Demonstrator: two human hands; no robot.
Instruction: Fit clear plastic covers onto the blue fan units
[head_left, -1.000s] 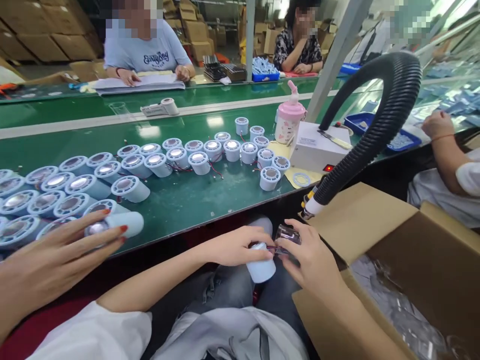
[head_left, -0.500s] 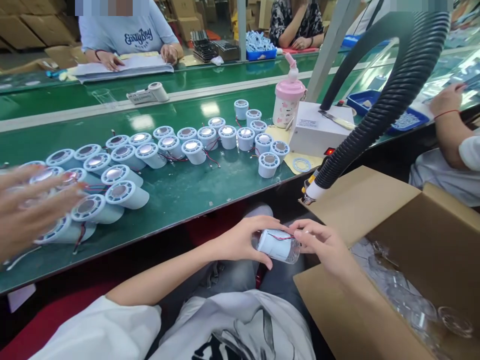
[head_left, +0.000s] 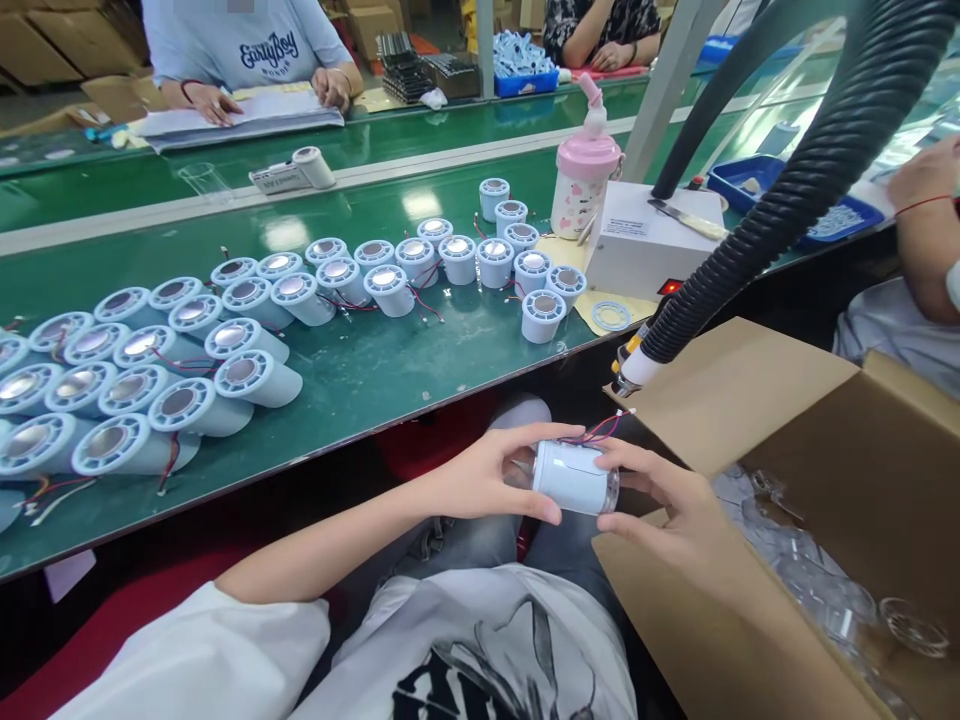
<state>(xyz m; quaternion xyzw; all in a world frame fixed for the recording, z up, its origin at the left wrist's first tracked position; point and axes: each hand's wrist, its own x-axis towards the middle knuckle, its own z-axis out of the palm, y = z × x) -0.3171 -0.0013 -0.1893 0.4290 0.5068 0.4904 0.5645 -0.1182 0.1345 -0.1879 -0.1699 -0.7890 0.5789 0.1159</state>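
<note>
Above my lap, a light-blue cylindrical housing (head_left: 571, 476) lies on its side between my two hands, with a clear plastic cover at its right end. My left hand (head_left: 517, 475) grips its left end, thumb below and fingers over the top. Around the right end, my right hand (head_left: 660, 490) has its thumb below and fingers above. Red and dark wires (head_left: 604, 427) with a small white connector rise from the housing's top, by my right fingertips. Several similar blue housings (head_left: 259, 378) stand or lean on the green bench (head_left: 375, 400), wires trailing from some.
An open carton (head_left: 787, 400) holding clear plastic covers (head_left: 832, 600) is at my right. A black flexible hose (head_left: 780, 220) arches over a white box (head_left: 637, 240) with a red switch. A pink-lidded cup (head_left: 586, 180) stands beside it. Co-workers sit across the bench and at right.
My right hand has moved from pinching the wires to holding the housing's right end. The wires now stick up above it. Another person's blurred hand at the left has left the view.
</note>
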